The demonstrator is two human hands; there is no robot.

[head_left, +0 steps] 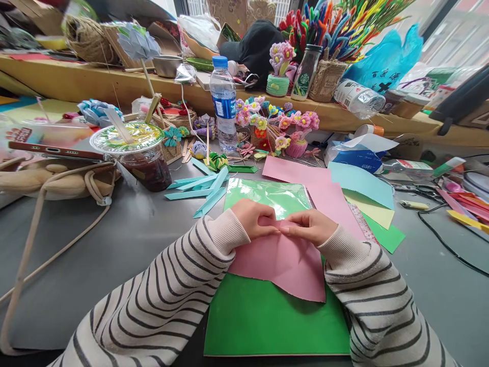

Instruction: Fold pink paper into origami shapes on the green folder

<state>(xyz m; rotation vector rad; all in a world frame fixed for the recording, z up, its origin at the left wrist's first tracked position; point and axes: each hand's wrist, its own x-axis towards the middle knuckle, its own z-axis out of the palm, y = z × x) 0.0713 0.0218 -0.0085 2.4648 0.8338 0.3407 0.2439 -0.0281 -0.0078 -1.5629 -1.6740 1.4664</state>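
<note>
A pink paper sheet (282,265) with a crease down its middle is held between my two hands. My left hand (254,219) pinches its upper edge from the left, and my right hand (313,227) pinches it close by, the fingertips almost meeting. Under the sheet lies a green sheet (275,321), with a clear glossy packet (267,196) over its far part. Folded light-blue paper strips (206,188) are piled to the left. On the right are more pink paper (332,204), light-blue paper (362,183) and a green piece (385,234).
A lidded drink cup (147,168) and a water bottle (223,109) stand beyond my hands. A bag with a looping strap (28,244) lies left. Scissors (424,191) and a black cable (439,242) are at right. Craft flowers (282,125) line the back below a crowded shelf (191,92).
</note>
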